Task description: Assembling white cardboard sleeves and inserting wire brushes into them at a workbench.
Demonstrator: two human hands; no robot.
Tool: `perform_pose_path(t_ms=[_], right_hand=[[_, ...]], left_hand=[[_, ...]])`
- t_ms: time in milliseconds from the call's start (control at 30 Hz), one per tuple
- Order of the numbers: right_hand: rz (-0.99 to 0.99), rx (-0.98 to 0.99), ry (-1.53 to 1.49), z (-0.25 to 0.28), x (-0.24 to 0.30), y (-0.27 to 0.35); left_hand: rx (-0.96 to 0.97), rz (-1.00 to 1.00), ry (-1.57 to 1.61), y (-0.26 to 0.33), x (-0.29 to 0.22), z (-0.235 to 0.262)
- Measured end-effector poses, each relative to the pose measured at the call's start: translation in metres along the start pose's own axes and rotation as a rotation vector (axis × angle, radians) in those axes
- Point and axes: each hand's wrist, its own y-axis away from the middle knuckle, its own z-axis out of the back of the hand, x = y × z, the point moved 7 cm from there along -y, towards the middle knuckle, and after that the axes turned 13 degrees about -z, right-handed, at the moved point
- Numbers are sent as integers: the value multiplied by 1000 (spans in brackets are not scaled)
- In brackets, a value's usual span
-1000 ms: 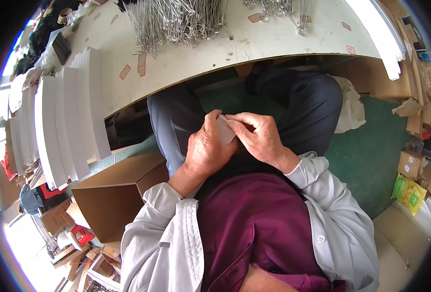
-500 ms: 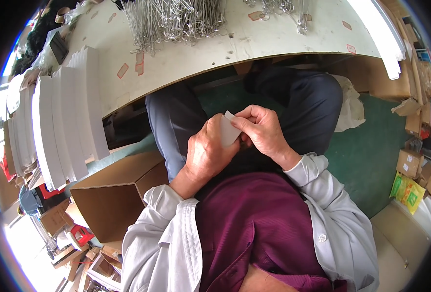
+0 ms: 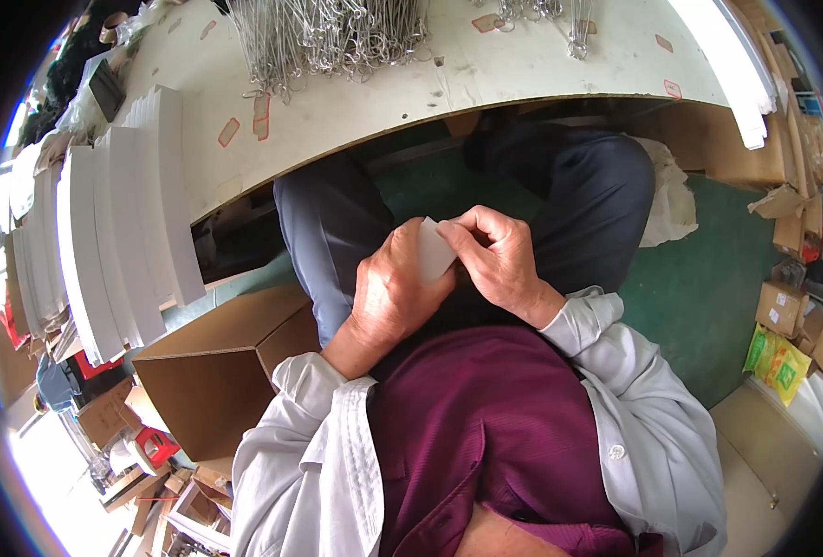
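We see the left hand point(image 3: 388, 292) and the right hand point(image 3: 497, 255) close together over the lap, below the edge of the tabletop point(image 3: 523, 70). Both pinch a small white card point(image 3: 433, 249), one on each side. It looks like we are in the middle of bending or folding the card. Next, we think the fingers need to press along the bend and keep both sides lined up. A pile of metal wire hooks point(image 3: 328, 32) lies on the tabletop. A brown cardboard box point(image 3: 212, 371) sits by the left knee.

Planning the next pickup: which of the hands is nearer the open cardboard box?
Left. The left hand sits just right of the cardboard box; the right hand lies farther right, beyond it.
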Motion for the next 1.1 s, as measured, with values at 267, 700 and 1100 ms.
perform_pose_path(t_ms=[267, 700, 1100], right_hand=[[35, 115, 64, -12, 4, 10], [128, 90, 87, -19, 9, 20], [4, 129, 78, -21, 12, 18]], left_hand=[[29, 100, 79, -1, 11, 5], [6, 101, 124, 4, 12, 8], [-39, 127, 130, -3, 15, 9]])
